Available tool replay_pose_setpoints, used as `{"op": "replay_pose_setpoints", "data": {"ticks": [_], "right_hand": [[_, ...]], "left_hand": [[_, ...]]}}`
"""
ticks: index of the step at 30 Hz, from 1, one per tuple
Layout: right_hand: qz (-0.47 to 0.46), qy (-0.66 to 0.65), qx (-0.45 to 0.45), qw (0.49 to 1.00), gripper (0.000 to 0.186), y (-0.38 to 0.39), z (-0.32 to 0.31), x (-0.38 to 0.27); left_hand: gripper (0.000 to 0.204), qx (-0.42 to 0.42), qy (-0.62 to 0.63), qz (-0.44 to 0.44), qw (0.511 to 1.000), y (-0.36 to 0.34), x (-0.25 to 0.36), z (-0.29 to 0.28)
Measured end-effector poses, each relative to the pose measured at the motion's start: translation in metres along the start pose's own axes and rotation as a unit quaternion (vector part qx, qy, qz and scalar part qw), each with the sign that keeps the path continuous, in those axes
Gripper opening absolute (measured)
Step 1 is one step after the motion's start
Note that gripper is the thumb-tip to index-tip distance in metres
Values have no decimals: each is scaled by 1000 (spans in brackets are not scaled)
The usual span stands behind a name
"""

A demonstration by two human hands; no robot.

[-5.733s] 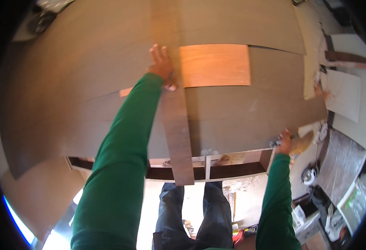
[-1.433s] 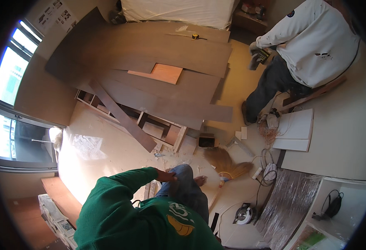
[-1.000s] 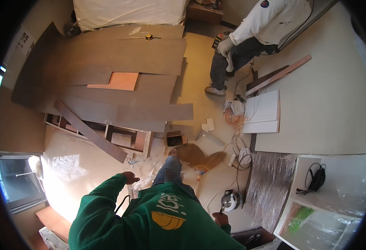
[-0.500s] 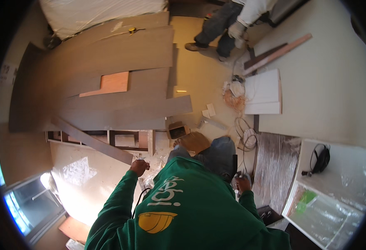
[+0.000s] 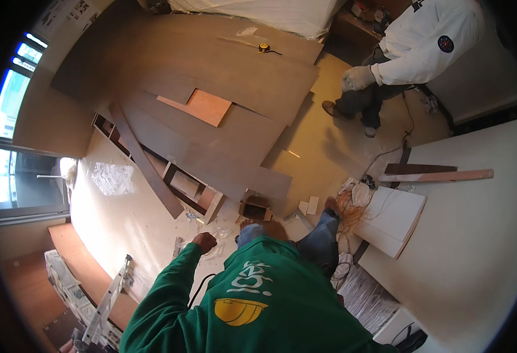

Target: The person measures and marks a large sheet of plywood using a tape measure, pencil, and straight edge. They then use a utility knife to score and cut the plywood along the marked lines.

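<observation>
My left hand [image 5: 204,242] is curled into a loose fist in front of my left side, over the littered floor. Nothing shows in its fingers. Nearest to it are a long brown strip of board [image 5: 147,162], leaning across a narrow drawer-like frame [image 5: 211,206], and an open cardboard box [image 5: 255,210]. My right hand is out of sight behind my body. Large brown panels [image 5: 211,141] lie stacked ahead, with an orange-toned board piece [image 5: 208,107] and a yellow tape measure [image 5: 264,47] on top.
A co-worker in a white top [image 5: 429,47] and gloves stands at the far right. Tangled orange cord [image 5: 352,209] lies by my right foot, beside white panels [image 5: 391,217]. A pale board surface [image 5: 464,235] fills the right. An aluminium ladder [image 5: 108,300] is at the lower left.
My view has swung round, so the panels now slant and the ladder shows. My right hand has gone out of view. My right foot has come forward near the cord.
</observation>
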State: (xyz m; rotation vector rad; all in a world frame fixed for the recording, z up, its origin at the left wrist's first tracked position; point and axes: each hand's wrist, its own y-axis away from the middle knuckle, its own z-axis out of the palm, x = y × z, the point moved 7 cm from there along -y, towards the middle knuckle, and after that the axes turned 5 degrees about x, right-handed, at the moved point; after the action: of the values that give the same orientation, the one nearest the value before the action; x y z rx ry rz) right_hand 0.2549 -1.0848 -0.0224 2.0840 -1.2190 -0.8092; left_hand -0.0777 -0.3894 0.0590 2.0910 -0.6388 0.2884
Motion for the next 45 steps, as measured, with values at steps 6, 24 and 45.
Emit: {"op": "replay_pose_setpoints", "data": {"ticks": [6,24,45], "right_hand": [[226,-380,-1,897,26,-66,-295,-47],[156,-313,-36,936,19,-176,-504,66],[112,-187,-20,976,11,-286,-612,-31]], "left_hand": [[36,136,213,-20,967,-22,233,-19],[28,37,223,505,833,-39,832,-166],[59,68,-69,588,803,-226,1026,-223]]}}
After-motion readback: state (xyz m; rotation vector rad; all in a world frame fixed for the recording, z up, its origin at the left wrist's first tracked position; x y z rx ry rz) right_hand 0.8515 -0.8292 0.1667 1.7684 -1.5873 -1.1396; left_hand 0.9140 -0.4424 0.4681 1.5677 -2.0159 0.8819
